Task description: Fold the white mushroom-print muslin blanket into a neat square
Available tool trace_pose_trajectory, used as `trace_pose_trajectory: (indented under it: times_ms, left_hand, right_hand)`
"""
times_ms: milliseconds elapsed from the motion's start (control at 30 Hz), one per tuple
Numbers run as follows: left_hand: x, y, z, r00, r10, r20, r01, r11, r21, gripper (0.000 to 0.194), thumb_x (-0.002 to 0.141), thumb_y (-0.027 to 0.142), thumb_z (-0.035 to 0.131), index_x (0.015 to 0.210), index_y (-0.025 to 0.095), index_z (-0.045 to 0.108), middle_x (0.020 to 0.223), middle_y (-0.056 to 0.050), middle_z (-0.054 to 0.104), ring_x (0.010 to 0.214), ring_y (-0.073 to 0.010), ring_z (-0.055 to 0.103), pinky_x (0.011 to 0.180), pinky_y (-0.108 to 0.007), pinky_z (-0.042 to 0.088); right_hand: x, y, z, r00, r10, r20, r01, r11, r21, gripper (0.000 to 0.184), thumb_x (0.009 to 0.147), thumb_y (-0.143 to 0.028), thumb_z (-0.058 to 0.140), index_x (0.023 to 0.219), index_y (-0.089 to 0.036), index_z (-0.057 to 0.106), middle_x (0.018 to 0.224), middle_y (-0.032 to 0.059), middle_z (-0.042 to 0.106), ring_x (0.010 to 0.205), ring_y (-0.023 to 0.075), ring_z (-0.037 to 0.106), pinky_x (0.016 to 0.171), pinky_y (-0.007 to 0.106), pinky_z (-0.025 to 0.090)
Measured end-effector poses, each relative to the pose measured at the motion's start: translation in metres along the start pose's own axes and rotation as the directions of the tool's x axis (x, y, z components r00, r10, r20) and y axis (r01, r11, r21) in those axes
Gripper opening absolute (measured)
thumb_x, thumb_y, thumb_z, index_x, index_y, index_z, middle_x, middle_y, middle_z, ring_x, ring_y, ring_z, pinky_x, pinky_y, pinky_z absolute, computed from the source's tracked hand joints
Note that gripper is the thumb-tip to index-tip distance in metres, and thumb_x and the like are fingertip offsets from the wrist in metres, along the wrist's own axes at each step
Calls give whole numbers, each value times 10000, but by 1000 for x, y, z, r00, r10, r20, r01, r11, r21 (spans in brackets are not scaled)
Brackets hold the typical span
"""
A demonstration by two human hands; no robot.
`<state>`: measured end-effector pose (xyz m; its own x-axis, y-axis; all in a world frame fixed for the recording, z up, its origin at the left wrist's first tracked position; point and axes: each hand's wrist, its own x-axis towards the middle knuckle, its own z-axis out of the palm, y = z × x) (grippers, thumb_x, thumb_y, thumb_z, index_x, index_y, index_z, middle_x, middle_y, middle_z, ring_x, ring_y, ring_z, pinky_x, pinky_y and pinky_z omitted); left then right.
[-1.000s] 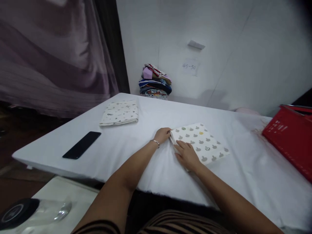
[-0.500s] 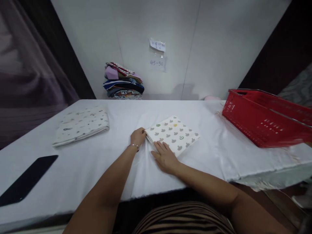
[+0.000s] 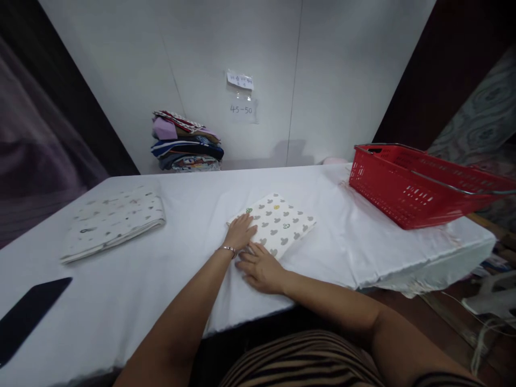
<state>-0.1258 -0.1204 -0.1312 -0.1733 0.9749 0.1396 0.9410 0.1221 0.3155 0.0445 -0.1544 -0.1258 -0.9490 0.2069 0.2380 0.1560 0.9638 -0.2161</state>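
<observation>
A folded white cloth with grey prints [image 3: 284,223] lies in the middle of the white-covered table [image 3: 193,279]. My left hand [image 3: 241,232], with a bracelet at the wrist, rests flat on the cloth's near-left corner, fingers stretched out. Just below it, my right hand [image 3: 261,266] lies flat at the cloth's near edge, fingers spread and touching the left hand's side. Neither hand grips anything.
A second folded printed cloth [image 3: 113,220] lies at the table's left. A black phone [image 3: 28,314] sits near the front-left edge. A red basket [image 3: 419,183] stands at the right end. A stack of coloured clothes [image 3: 183,142] rests against the back wall.
The camera has swung right, bringing the red basket fully into view. My left hand has moved from the cloth's edge onto its corner and flattened; my right hand has slid slightly nearer.
</observation>
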Motion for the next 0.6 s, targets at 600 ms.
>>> trace_pose_trajectory:
  times_ms: [600]
  left_hand:
    - [-10,-10,5,1000,9,-21,-11,996,-93,480,895,430,406,1334,238,427,1490,-60,306,1389,-207,224,1145,-413,142]
  right_hand:
    - [-31,97,-37,886,454,95,-433,883,-180,563,947,-462,257,1405,-152,361,1487,125,284,1384,257,204,1094,475,191]
